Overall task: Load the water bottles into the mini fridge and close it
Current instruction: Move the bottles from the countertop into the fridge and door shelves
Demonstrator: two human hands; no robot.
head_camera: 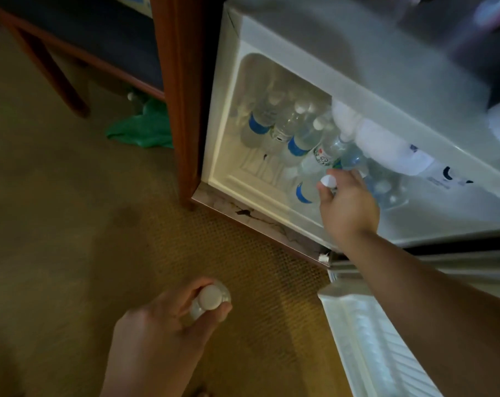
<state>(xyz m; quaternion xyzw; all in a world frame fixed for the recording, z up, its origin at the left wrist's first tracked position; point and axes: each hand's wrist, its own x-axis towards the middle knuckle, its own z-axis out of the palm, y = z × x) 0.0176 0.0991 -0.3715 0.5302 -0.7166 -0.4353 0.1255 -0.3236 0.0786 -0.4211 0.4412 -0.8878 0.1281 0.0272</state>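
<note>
From my head camera, looking down: my right hand (347, 206) is reached into the open mini fridge (228, 133), fingers curled round the neck of a water bottle (310, 190) just under its white cap (328, 181). That bottle's long axis seems to run away from me and downward, base toward the fridge floor and cap toward my palm, tilted rather than upright. It sits at the front of the compartment, just in front of the row of bottles (283, 130) already standing further back and to the left; a larger white-wrapped bottle (386, 147) lies across the space to the right of my knuckles. I judge this bottle needs only to be stood down and let go.

My left hand (168, 319) is low over the carpet (71, 224), well clear of the fridge, thumb and fingers wrapped round the next bottle (210, 299), cap up and facing the camera. It is the farther hand; its bottle must travel up and right to the opening.

The fridge door (372, 339) hangs open beside my right forearm, so closing is not yet due.
</note>
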